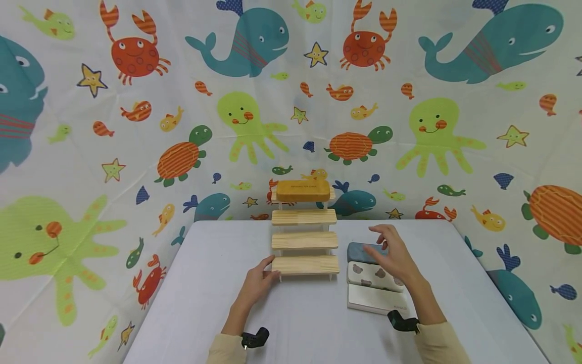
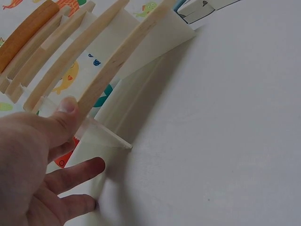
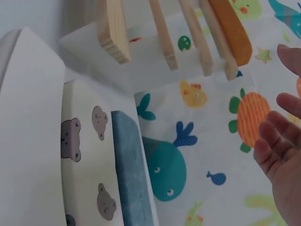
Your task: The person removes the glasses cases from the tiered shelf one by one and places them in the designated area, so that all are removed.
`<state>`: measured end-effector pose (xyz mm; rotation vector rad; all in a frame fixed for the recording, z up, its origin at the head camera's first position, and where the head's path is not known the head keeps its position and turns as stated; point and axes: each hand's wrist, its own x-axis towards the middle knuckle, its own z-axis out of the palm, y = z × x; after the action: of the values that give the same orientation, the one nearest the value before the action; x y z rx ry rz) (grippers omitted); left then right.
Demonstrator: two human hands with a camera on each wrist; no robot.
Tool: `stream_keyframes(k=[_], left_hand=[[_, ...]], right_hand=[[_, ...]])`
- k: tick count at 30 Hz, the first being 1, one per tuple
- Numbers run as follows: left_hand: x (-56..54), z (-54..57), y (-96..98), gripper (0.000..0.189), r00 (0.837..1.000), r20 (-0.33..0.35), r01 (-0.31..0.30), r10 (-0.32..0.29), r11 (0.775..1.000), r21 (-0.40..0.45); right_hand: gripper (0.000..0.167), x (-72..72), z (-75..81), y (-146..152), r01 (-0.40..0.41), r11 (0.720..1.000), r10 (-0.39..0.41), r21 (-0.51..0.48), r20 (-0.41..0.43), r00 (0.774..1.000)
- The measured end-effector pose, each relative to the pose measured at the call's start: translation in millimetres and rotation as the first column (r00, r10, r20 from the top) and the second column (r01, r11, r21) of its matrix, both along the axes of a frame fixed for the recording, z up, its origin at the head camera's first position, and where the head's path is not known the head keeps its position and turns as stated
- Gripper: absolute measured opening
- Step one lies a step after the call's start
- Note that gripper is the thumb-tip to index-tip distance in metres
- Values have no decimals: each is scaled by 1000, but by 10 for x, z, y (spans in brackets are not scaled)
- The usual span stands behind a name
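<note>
A four-step wooden display rack (image 1: 304, 240) with pale boards and white supports stands at the middle of the table. My left hand (image 1: 259, 283) holds the left end of its lowest board; in the left wrist view the thumb (image 2: 68, 106) lies against the board's end. On the top step rests a mustard-yellow oblong case (image 1: 303, 190). My right hand (image 1: 395, 255) is raised over a blue-grey case (image 1: 356, 252), fingers loosely bent and holding nothing. Nearer me lie a cream case with bear faces (image 1: 370, 275) and a white box (image 1: 373, 299), side by side.
A white-covered table (image 1: 204, 263) carries everything. Behind and on both sides hangs a curtain (image 1: 291, 111) printed with sea animals. Black wrist cameras sit on both wrists.
</note>
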<state>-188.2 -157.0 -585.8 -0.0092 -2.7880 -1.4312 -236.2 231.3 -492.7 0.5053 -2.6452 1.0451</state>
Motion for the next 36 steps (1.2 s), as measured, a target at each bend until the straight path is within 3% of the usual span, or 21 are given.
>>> stream_keyframes(k=[12, 36], left_hand=[[11, 12, -13, 60, 1000, -21, 14, -14, 1000, 3], [19, 21, -4, 59, 1000, -6, 8, -8, 1000, 9]], right_hand=[[57, -134, 131, -145, -6, 1000, 6, -15, -10, 1000], [57, -439, 387, -360, -128, 992, 128, 3, -50, 990]])
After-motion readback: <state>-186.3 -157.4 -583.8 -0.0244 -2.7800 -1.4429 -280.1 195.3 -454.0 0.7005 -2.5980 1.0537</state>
